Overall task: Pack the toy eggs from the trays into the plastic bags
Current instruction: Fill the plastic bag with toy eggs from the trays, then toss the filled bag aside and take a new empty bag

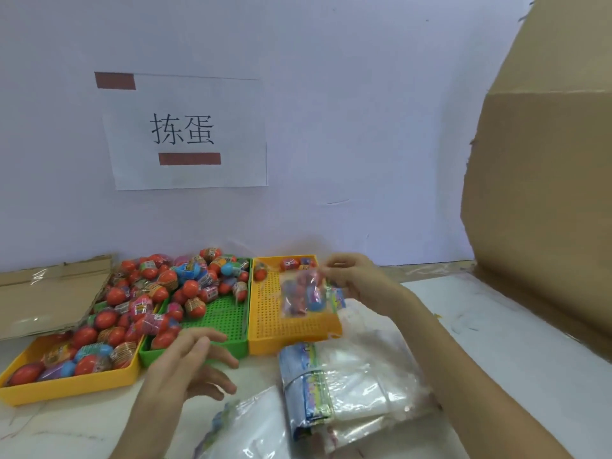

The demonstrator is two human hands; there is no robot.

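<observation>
White tabletop (516,342) under lilac wall (364,127), 3 trays (291,336), cardboard (543,193).

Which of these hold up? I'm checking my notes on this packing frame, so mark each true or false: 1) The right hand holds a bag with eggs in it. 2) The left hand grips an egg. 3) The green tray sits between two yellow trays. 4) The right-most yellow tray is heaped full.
1) True: the right hand pinches the top of a clear bag with eggs inside, held over the right yellow tray.
2) False: the left hand is open, holding nothing.
3) True: the green tray lies between the left yellow tray and the right one.
4) False: it is mostly bare, with a few eggs at its far end.
</observation>
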